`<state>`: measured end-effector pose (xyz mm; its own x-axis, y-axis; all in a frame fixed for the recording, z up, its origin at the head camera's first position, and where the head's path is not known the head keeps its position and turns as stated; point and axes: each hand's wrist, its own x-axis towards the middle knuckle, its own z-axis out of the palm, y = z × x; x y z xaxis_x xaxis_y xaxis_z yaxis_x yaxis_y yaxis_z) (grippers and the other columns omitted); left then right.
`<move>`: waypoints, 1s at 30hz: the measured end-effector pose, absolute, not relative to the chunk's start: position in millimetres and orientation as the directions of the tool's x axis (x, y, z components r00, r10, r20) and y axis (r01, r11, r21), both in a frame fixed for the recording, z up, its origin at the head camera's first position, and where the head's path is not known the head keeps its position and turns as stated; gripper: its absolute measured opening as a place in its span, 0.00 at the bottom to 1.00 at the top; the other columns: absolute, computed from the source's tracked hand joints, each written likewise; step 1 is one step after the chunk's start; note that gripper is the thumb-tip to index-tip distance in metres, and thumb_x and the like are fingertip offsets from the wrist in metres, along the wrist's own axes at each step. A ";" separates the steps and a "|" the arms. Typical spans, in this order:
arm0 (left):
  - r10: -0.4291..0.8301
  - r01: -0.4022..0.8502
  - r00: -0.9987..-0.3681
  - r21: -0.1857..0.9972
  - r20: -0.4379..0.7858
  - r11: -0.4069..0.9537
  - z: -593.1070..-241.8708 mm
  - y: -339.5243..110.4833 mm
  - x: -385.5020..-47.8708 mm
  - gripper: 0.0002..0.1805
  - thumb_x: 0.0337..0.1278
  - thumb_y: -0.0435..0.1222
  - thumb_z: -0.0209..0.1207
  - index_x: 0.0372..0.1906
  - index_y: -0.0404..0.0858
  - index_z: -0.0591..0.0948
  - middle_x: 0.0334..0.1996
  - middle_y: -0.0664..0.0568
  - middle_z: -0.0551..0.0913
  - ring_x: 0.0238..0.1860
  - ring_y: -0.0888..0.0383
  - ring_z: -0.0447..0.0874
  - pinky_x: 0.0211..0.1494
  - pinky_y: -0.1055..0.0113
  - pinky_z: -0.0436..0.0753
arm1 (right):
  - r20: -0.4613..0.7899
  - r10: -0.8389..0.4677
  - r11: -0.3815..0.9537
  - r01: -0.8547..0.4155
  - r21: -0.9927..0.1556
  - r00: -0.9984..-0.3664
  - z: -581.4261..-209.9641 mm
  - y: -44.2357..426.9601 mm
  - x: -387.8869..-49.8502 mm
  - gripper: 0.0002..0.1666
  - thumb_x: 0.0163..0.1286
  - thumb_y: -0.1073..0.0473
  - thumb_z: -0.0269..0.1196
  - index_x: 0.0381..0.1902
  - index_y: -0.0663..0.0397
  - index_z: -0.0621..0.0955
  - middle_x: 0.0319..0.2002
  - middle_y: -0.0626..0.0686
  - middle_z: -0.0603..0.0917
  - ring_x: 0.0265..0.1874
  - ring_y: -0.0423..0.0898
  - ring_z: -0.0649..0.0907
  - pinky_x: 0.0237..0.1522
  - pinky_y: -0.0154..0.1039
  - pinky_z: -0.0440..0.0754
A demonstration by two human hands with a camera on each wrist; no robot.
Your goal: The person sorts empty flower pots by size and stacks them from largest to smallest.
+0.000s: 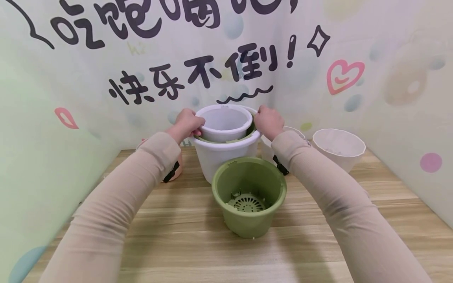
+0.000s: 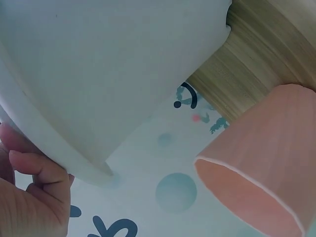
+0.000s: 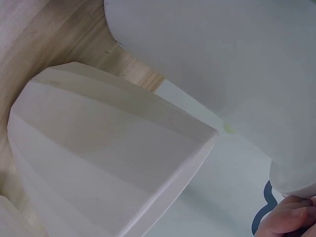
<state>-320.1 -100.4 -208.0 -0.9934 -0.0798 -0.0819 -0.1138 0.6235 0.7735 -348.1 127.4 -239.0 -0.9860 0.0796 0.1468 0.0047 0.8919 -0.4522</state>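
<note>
A large white flowerpot point(image 1: 219, 155) stands at the back of the table. Nested inside it are a green flowerpot point(image 1: 250, 130) and a smaller white flowerpot point(image 1: 226, 136). My left hand point(image 1: 185, 124) grips the stack at the left of its rim; in the left wrist view its curled fingers point(image 2: 44, 168) are against the large pot's rim. On the opposite side my right hand point(image 1: 269, 122) grips the rim, with only its fingers point(image 3: 284, 217) showing in the right wrist view. In front, a separate green flowerpot point(image 1: 247, 226) with a slotted bottom sits upright.
A pink pot point(image 2: 266, 143) stands left of the stack, partly behind my left sleeve. To the right are two white faceted pots, one point(image 1: 293, 133) partly hidden by my right arm, the other point(image 1: 348, 161) farther right. A printed curtain point(image 1: 226, 67) hangs behind the wooden table point(image 1: 177, 236).
</note>
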 end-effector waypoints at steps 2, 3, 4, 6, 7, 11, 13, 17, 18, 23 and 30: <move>-0.080 -0.117 -0.993 0.762 -0.086 0.637 -207.4 -99.6 -320.4 0.12 0.50 0.29 0.50 0.41 0.30 0.68 0.14 0.52 0.70 0.08 0.65 0.67 0.13 0.76 0.65 | 0.150 0.084 0.893 0.007 -0.449 -0.985 -239.1 127.5 -348.2 0.20 0.66 0.55 0.39 0.49 0.54 0.72 0.44 0.57 0.77 0.43 0.54 0.76 0.43 0.50 0.72; -0.078 -0.117 -0.993 0.754 -0.087 0.646 -207.1 -99.3 -320.4 0.11 0.49 0.29 0.50 0.40 0.30 0.68 0.14 0.52 0.69 0.08 0.65 0.67 0.13 0.76 0.65 | 0.153 0.084 0.894 0.007 -0.448 -0.985 -239.2 127.6 -348.2 0.20 0.66 0.55 0.39 0.49 0.54 0.72 0.45 0.58 0.77 0.44 0.54 0.76 0.44 0.51 0.72; -0.073 -0.115 -0.993 0.744 -0.089 0.658 -207.0 -99.1 -320.7 0.11 0.49 0.29 0.50 0.40 0.30 0.68 0.14 0.52 0.69 0.08 0.65 0.66 0.13 0.76 0.65 | 0.154 0.085 0.894 0.007 -0.449 -0.984 -239.3 127.7 -348.2 0.20 0.66 0.55 0.39 0.49 0.54 0.72 0.46 0.58 0.77 0.45 0.54 0.76 0.44 0.51 0.72; -0.060 -0.108 -0.994 0.722 -0.092 0.683 -206.7 -99.0 -321.0 0.10 0.48 0.28 0.50 0.38 0.30 0.68 0.12 0.53 0.68 0.08 0.65 0.66 0.14 0.76 0.65 | 0.158 0.087 0.893 0.007 -0.451 -0.984 -239.1 127.6 -347.9 0.20 0.67 0.55 0.39 0.49 0.54 0.72 0.46 0.58 0.77 0.45 0.54 0.76 0.44 0.51 0.72; -0.052 -0.102 -0.994 0.707 -0.091 0.700 -206.6 -99.0 -321.3 0.09 0.48 0.28 0.50 0.37 0.30 0.69 0.11 0.54 0.68 0.08 0.65 0.65 0.14 0.76 0.65 | 0.159 0.086 0.893 0.005 -0.450 -0.984 -238.9 127.5 -347.8 0.20 0.67 0.55 0.39 0.49 0.54 0.72 0.46 0.58 0.77 0.45 0.54 0.76 0.44 0.51 0.72; 0.007 -0.031 -0.998 0.596 -0.062 0.802 -207.1 -99.6 -321.9 0.07 0.47 0.29 0.49 0.34 0.29 0.71 0.07 0.55 0.67 0.08 0.65 0.64 0.15 0.75 0.65 | 0.153 0.084 0.894 0.006 -0.448 -0.985 -238.6 127.3 -347.9 0.20 0.66 0.55 0.39 0.49 0.54 0.72 0.46 0.58 0.77 0.45 0.54 0.76 0.44 0.50 0.72; 0.039 0.015 -0.999 0.529 -0.033 0.848 -207.7 -99.3 -321.6 0.06 0.47 0.30 0.48 0.31 0.30 0.73 0.08 0.55 0.68 0.09 0.65 0.65 0.16 0.75 0.66 | 0.151 0.083 0.894 0.007 -0.448 -0.985 -238.7 126.9 -348.2 0.20 0.66 0.55 0.39 0.49 0.55 0.72 0.45 0.58 0.77 0.45 0.54 0.76 0.44 0.50 0.72; 0.102 0.105 -0.994 0.395 0.029 0.913 -207.6 -98.7 -319.7 0.05 0.48 0.31 0.47 0.26 0.33 0.72 0.14 0.52 0.71 0.15 0.60 0.69 0.22 0.73 0.68 | 0.150 0.079 0.891 0.003 -0.453 -0.986 -238.8 126.5 -349.0 0.20 0.66 0.56 0.40 0.49 0.55 0.72 0.45 0.57 0.77 0.44 0.53 0.76 0.44 0.50 0.72; 0.112 0.118 -0.993 0.359 0.036 0.926 -207.2 -98.1 -319.0 0.05 0.48 0.31 0.47 0.25 0.34 0.72 0.17 0.50 0.73 0.18 0.59 0.70 0.24 0.71 0.69 | 0.150 0.078 0.891 0.001 -0.455 -0.986 -238.8 126.4 -349.1 0.20 0.66 0.56 0.40 0.49 0.55 0.72 0.45 0.57 0.77 0.44 0.53 0.76 0.44 0.50 0.72; 0.161 0.164 -0.987 0.173 0.032 0.971 -205.0 -94.4 -317.4 0.06 0.49 0.30 0.45 0.27 0.34 0.73 0.33 0.43 0.76 0.33 0.50 0.71 0.35 0.64 0.70 | 0.149 0.076 0.883 -0.002 -0.469 -0.986 -239.4 126.8 -348.8 0.19 0.64 0.56 0.41 0.49 0.55 0.72 0.45 0.58 0.77 0.44 0.54 0.76 0.45 0.50 0.72; 0.089 0.091 -0.996 0.079 0.031 0.993 -211.1 -87.7 -319.9 0.13 0.55 0.32 0.42 0.39 0.33 0.76 0.37 0.43 0.78 0.34 0.52 0.73 0.30 0.61 0.73 | 0.148 0.072 0.879 -0.007 -0.477 -0.986 -240.6 128.1 -351.2 0.19 0.64 0.57 0.41 0.48 0.55 0.72 0.45 0.58 0.77 0.44 0.54 0.76 0.45 0.50 0.71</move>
